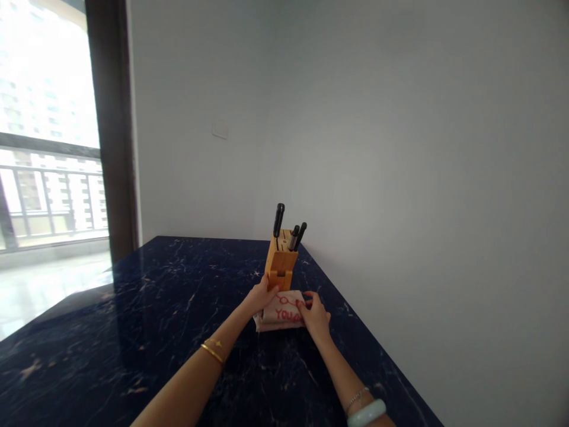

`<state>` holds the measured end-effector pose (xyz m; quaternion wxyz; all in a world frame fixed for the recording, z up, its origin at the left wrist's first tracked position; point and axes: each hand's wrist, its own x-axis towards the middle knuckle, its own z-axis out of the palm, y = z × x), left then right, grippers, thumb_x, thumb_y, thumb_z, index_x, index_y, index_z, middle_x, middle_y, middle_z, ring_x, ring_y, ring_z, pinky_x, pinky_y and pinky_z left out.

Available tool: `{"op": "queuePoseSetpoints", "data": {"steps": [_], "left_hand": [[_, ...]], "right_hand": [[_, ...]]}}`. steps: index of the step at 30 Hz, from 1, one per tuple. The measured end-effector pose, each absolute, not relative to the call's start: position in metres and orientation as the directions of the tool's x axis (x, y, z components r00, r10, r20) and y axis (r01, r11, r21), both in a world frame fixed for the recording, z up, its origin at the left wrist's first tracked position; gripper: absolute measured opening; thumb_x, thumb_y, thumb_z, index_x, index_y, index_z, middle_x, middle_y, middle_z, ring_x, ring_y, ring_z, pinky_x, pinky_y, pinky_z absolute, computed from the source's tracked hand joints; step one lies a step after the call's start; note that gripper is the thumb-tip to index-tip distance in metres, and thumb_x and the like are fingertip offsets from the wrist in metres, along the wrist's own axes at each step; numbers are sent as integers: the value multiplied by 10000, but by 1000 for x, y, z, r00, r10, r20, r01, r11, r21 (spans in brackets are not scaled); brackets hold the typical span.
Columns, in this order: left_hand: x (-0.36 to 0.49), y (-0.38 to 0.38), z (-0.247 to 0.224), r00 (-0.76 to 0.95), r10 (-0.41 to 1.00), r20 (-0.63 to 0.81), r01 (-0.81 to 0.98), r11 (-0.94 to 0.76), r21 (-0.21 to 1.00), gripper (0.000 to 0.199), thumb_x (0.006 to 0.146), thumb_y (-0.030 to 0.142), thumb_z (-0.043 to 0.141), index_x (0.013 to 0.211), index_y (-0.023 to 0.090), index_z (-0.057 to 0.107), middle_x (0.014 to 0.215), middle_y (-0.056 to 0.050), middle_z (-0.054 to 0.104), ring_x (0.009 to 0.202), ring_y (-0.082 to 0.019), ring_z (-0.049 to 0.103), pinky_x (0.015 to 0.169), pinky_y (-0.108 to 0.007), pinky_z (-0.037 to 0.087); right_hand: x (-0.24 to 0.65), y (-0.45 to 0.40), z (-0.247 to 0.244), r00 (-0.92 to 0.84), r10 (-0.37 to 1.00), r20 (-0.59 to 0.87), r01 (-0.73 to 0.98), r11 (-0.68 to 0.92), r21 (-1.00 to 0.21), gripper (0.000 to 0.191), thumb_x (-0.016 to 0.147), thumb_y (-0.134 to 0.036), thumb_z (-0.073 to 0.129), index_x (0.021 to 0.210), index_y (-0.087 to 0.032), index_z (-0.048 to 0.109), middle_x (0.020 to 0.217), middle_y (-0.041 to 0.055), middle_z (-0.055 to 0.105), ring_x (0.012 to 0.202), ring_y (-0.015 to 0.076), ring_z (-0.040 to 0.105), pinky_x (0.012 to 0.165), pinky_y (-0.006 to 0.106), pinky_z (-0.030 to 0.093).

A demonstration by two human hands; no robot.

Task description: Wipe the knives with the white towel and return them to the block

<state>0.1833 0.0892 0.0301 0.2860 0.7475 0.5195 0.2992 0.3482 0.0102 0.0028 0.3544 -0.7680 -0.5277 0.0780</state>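
A folded pale cloth (282, 323) with red lettering and a red line drawing lies on the dark tabletop. My left hand (262, 295) grips its far left corner, thumb across the top and fingers beside the knife block. At the cloth's right edge, my right hand (315, 314) is closed on it with bent fingers. Just behind the cloth stands a wooden knife block (283, 261). Black-handled knives stick up from it: one knife handle (278, 219) at the left and two more at the right. The fingertips under the cloth are hidden.
The dark blue marbled table (178, 296) runs along a grey wall (422, 207) on the right. A wall plate (220, 128) sits on the back wall. At the left, a dark door frame (109, 130) borders a bright balcony with a railing (53, 172).
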Motion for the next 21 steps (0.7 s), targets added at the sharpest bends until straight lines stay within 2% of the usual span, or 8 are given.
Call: {"op": "queuePoseSetpoints", "data": {"steps": [3,6,8,10,12,15,18,21], "left_hand": [[184,82,32,321,928,187,576,-348,740,565,811,440,410,1274,131,314,1125,-103,603,1020,-195,565,832,-242,416],[179,77,36,317,920,230,580,-380,720,605,816,437,383,1294,83,276,1275,-149,467,1167,-210,438,940,-267,345],[170,72,39,311,919,243,604,-388,696,655,806,423,397,1308,34,238,1351,-189,344,1248,-237,313,1007,-316,261],[156,65,41,334,912,238,624,-404,669,656,807,425,389,1305,20,255,1364,-199,311,1269,-251,263,1034,-356,209],[137,55,41,376,899,223,633,-425,647,624,807,467,371,1275,55,343,1337,-173,373,1262,-256,277,1038,-380,205],[106,36,38,421,874,240,637,-474,608,585,810,487,369,1267,122,376,1342,-120,384,1259,-244,288,1033,-397,233],[76,12,32,514,718,468,588,-693,417,506,860,439,312,1310,209,303,1362,-66,365,1242,-201,328,1025,-391,277],[52,-13,24,556,631,541,602,-755,260,511,866,383,361,1344,273,214,1381,-16,336,1247,-181,319,1010,-367,322]], "right_hand": [[349,10,2,448,853,268,755,-201,-624,360,794,-433,394,1078,-225,469,884,15,619,916,218,534,733,328,310],[349,7,5,473,821,320,764,-202,-613,393,812,-447,364,1097,-199,469,916,53,598,924,241,510,736,347,314],[345,2,10,463,770,440,803,-154,-576,377,821,-419,362,1093,-182,474,936,73,579,922,244,497,742,349,318],[336,-6,18,402,707,582,855,-63,-515,333,829,-378,371,1067,-178,489,945,77,565,911,236,490,751,345,322],[320,-15,27,308,681,665,885,52,-462,277,833,-334,382,1030,-185,506,947,67,560,904,221,485,771,343,322],[286,-32,39,106,746,657,866,256,-430,196,833,-251,397,968,-202,531,926,38,567,887,184,490,798,323,325],[249,-48,39,-242,805,541,775,496,-391,164,816,-201,434,932,-204,549,893,20,579,873,157,499,805,282,349],[225,-60,28,-458,777,431,725,607,-326,204,778,-218,509,973,-176,552,969,52,571,924,180,485,850,299,351]]}}
